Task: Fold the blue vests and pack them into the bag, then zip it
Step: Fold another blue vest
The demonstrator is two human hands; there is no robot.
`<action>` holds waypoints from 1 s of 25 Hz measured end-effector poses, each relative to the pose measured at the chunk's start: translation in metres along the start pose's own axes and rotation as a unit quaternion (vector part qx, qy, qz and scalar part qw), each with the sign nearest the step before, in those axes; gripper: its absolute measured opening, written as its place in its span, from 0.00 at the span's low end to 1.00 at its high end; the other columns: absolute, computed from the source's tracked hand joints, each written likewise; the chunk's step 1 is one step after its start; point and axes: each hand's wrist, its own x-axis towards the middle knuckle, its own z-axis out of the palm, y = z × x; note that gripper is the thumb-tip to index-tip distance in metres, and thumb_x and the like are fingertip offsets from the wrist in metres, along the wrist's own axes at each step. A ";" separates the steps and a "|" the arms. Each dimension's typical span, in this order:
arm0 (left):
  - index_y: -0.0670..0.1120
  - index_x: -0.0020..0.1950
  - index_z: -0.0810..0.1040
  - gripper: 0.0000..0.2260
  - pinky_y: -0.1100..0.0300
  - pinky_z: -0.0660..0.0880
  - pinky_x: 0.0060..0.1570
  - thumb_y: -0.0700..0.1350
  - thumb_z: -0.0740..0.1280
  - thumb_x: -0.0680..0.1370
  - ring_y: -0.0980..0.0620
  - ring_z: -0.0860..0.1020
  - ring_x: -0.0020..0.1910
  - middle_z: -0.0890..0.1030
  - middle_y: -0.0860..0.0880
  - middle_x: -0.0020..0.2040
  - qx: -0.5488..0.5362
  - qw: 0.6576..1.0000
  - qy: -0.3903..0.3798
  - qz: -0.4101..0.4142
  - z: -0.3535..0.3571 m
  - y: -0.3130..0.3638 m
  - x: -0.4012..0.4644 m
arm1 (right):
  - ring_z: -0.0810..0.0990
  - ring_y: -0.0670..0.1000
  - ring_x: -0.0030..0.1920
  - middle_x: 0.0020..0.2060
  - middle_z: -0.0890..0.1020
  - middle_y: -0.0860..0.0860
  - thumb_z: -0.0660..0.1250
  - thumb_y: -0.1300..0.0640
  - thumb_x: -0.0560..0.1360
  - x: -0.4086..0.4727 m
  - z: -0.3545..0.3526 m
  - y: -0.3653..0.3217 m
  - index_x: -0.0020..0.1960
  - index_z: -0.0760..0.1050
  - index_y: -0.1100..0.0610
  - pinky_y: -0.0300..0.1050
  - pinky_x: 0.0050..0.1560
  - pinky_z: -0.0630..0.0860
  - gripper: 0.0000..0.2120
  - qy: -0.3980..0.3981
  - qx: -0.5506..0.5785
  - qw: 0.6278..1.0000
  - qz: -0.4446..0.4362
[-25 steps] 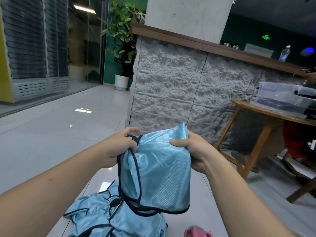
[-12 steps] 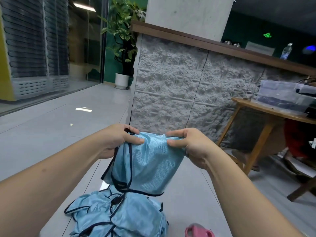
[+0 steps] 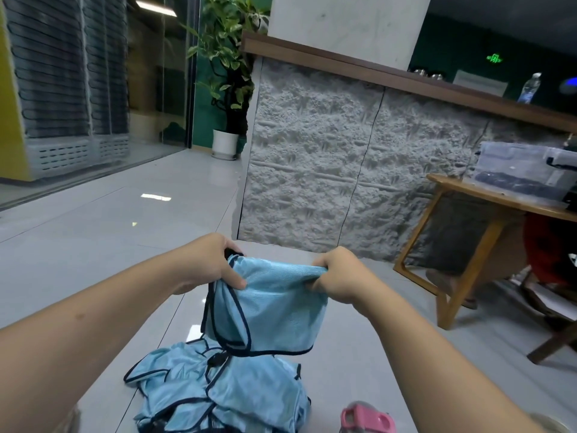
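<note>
Mid-fold: left hand (image 3: 215, 267) and right hand (image 3: 338, 278) gripping vest (image 3: 274, 304) by top edge above pile (image 3: 224, 392); next, probably another fold; bag unseen.

A folded blue vest (image 3: 274, 304) hangs in the air, its top edge pinched at one corner by the left hand (image 3: 215, 264) and at the other by the right hand (image 3: 338, 275). Below the fingers, a heap of more blue vests (image 3: 224, 392) lies on the grey tiled floor (image 3: 93, 232). A pink object (image 3: 367, 418) sits just right of the heap.
</note>
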 end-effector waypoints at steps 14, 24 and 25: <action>0.36 0.57 0.80 0.08 0.51 0.83 0.39 0.38 0.69 0.80 0.41 0.85 0.39 0.86 0.38 0.45 -0.356 0.929 0.002 -0.104 0.025 -0.054 -0.033 | 0.88 0.61 0.52 0.50 0.88 0.58 0.70 0.61 0.81 -0.007 0.061 0.039 0.58 0.82 0.60 0.61 0.57 0.83 0.07 0.008 0.485 0.870 0.085; 0.37 0.65 0.77 0.12 0.43 0.83 0.55 0.38 0.67 0.83 0.37 0.85 0.56 0.83 0.33 0.60 -0.338 0.929 0.028 -0.149 0.074 -0.146 -0.074 | 0.88 0.62 0.49 0.49 0.88 0.62 0.71 0.74 0.74 -0.030 0.150 0.092 0.57 0.82 0.68 0.54 0.46 0.84 0.12 -0.118 0.438 0.858 0.240; 0.37 0.65 0.78 0.11 0.43 0.83 0.55 0.37 0.67 0.83 0.37 0.85 0.56 0.84 0.35 0.59 -0.334 0.930 0.022 -0.155 0.077 -0.154 -0.079 | 0.88 0.62 0.49 0.48 0.88 0.61 0.71 0.75 0.73 -0.037 0.155 0.096 0.56 0.82 0.68 0.54 0.46 0.84 0.13 -0.113 0.420 0.870 0.231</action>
